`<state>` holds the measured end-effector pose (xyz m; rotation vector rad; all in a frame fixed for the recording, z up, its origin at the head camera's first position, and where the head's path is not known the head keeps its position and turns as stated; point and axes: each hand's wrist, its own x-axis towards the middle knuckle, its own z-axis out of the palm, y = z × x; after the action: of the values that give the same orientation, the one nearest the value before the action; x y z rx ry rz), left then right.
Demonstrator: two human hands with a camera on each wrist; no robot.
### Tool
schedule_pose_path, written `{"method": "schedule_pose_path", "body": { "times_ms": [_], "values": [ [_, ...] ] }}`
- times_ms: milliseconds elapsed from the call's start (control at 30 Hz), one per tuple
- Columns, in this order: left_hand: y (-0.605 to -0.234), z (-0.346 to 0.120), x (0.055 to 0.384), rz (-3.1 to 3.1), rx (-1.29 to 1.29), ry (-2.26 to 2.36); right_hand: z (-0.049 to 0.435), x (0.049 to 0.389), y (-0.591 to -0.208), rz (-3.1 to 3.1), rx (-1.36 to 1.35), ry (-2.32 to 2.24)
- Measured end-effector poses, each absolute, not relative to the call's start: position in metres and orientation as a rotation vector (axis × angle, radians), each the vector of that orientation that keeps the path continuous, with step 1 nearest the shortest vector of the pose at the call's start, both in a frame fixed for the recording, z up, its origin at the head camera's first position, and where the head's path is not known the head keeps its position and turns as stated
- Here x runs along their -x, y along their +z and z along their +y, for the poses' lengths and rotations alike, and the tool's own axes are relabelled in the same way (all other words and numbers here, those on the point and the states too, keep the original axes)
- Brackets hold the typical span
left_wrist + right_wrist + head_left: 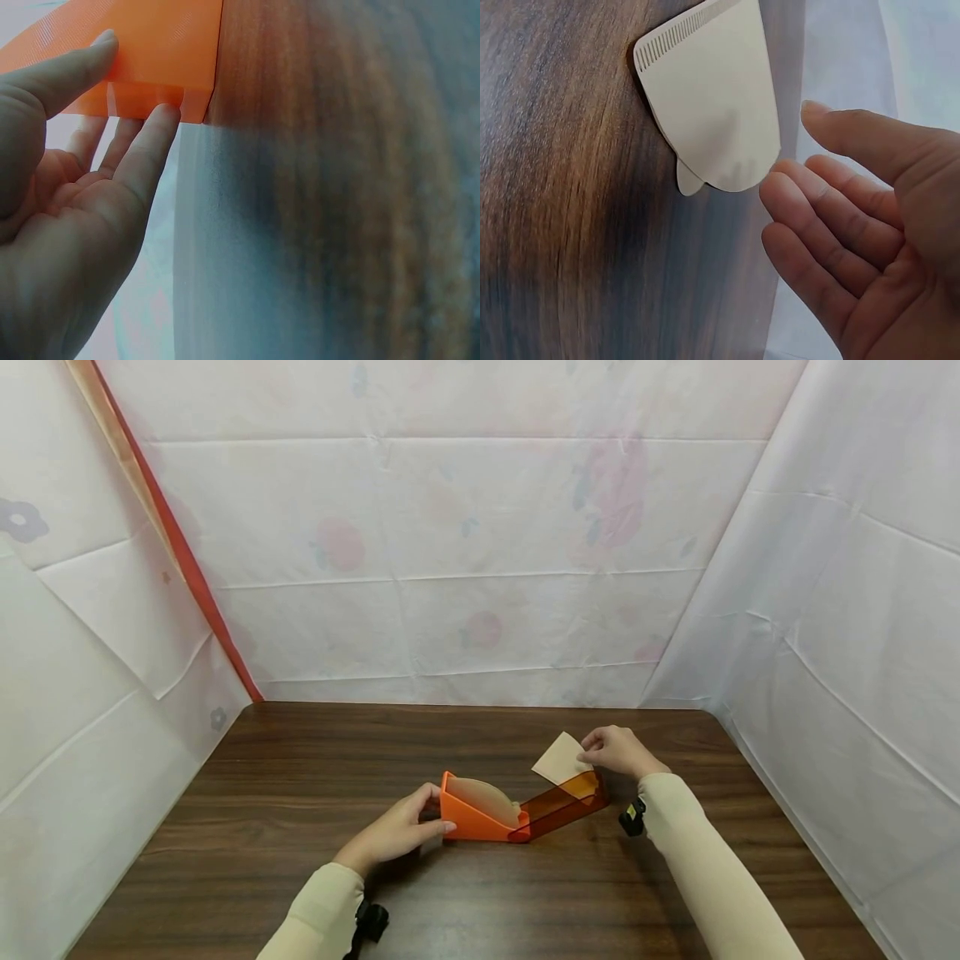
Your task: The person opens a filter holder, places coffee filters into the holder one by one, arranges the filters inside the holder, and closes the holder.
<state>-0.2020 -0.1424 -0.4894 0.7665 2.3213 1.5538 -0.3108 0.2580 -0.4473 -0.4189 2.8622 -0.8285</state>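
An orange coffee filter holder [480,814] stands on the table, its amber see-through lid [558,806] swung open to the right. Pale paper coffee filters [480,795] sit upright inside. My left hand [401,827] grips the holder's left end, thumb on the near side and fingertips at the end wall [150,97]. Behind the lid lies a loose coffee filter [561,758], partly seen through the lid; the right wrist view shows its crimped edge and rounded end. My right hand [618,752] is at this filter's right edge, loosely curved, its thumb [844,135] apart from the paper.
The dark wood table [360,743] runs back to a white patterned cloth [450,527]. More white cloth hangs at the left and right sides. A black wrist camera [632,818] sits at the right sleeve, close above the table.
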Motion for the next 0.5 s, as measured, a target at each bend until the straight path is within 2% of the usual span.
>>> {"method": "schedule_pose_path", "body": {
  "times_ms": [500],
  "values": [
    [-0.4907, -0.1438, 0.2018, 2.303, -0.757, 1.567, 0.2547, 0.3197, -0.4557, 2.865, 0.307, -0.787]
  ]
}}
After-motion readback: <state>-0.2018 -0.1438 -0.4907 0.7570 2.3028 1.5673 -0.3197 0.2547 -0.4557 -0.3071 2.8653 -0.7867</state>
